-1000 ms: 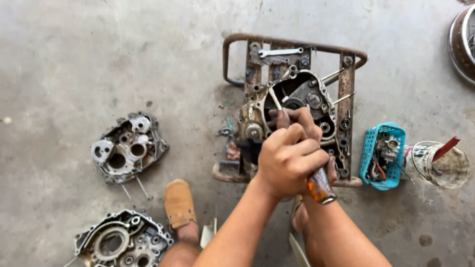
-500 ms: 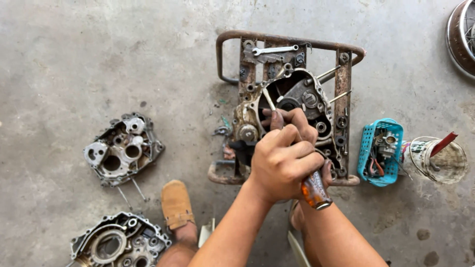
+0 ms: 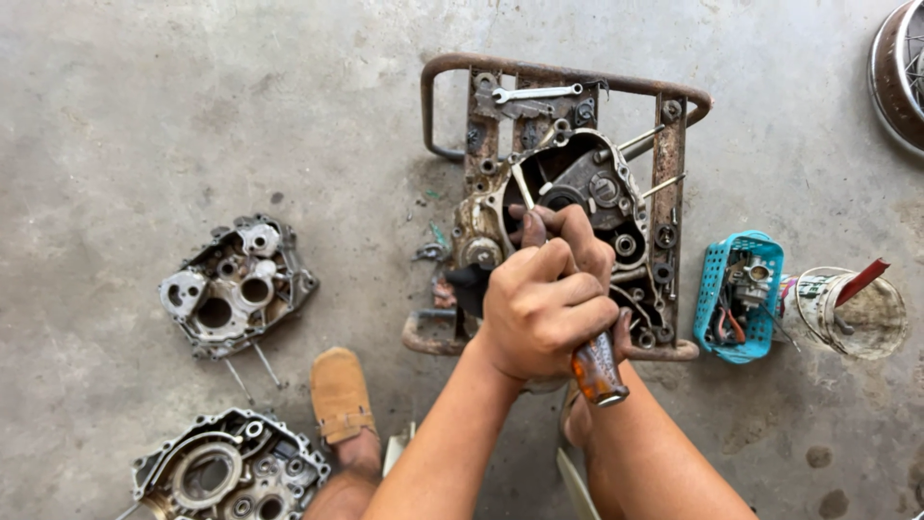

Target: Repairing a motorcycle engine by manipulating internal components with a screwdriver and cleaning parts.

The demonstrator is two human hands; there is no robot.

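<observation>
A greasy engine crankcase (image 3: 597, 193) lies on a rusty metal stand (image 3: 669, 154) on the concrete floor. Both my hands grip a screwdriver with an amber handle (image 3: 599, 371); its metal shaft (image 3: 524, 188) points up-left into the crankcase. My left hand (image 3: 539, 313) is clenched on top around the handle. My right hand (image 3: 570, 231) is mostly hidden under it, with its fingers showing just ahead at the shaft. A spanner (image 3: 534, 93) rests on the far end of the stand.
Two separate crankcase covers lie at the left, one (image 3: 236, 289) higher and one (image 3: 226, 472) near the bottom edge. My sandalled foot (image 3: 339, 395) is between them. A turquoise basket (image 3: 717, 289) of parts and a cut plastic cup (image 3: 857, 313) sit at the right. A wheel rim (image 3: 895, 77) is top right.
Both hands stay clamped on the screwdriver in the same spot on the crankcase. The view has shifted slightly, so everything sits a little lower left in the picture.
</observation>
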